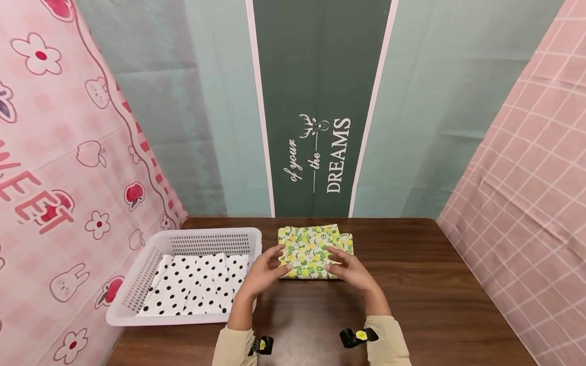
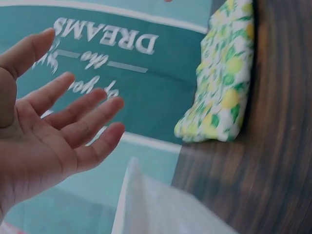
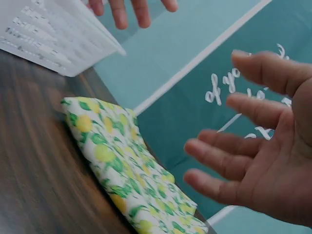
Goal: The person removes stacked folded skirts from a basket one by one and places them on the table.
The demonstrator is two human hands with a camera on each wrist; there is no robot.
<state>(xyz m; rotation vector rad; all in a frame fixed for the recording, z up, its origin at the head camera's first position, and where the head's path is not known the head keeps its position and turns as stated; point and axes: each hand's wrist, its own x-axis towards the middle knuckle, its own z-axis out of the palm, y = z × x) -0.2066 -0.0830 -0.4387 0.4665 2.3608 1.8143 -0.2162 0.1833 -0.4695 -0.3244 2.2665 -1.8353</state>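
Observation:
A folded cloth with a yellow lemon and green leaf print (image 1: 309, 251) lies on the dark wooden table, its top layer set a little off from the one beneath at the right. My left hand (image 1: 265, 272) hovers at the cloth's left side, fingers spread. Opposite it, my right hand (image 1: 351, 272) is held over the right side, fingers apart and loosely bent. Both wrist views show the cloth (image 2: 222, 73) apart from the palms, with the left hand (image 2: 63, 112) and right hand (image 3: 253, 141) holding nothing.
On the left of the table (image 1: 435, 295) stands a white perforated plastic basket (image 1: 183, 320) holding folded white cloth with black dots (image 1: 197, 284). A green curtain with white lettering (image 1: 320, 76) hangs behind the table; pink patterned curtains hang at both sides.

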